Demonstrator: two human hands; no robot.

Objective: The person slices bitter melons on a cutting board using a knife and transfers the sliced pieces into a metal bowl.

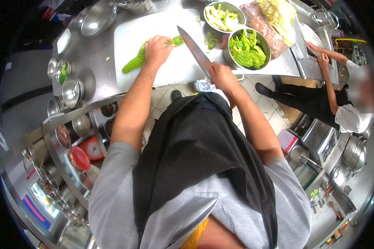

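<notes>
A bumpy green bitter melon (134, 63) lies across the white cutting board (126, 37). My left hand (158, 50) presses down on it with curled fingers, and the melon's thinner end sticks out to the right, towards the blade. In my right hand (223, 76), closed round the handle, is a large kitchen knife (194, 48), its tip pointing up and left over the board's right part. Close to the knife are a few loose green pieces (212, 42) and a steel bowl (226, 54) of cut bitter melon (248, 50).
Behind that bowl stands another steel bowl (244, 20) of pale green slices. A pinkish plastic bag (257, 18) and pale leafy vegetables (279, 18) lie farther right. Several steel bowls (72, 91) line the counter's left. Another person (320, 99) stands at the right, hands near a sink.
</notes>
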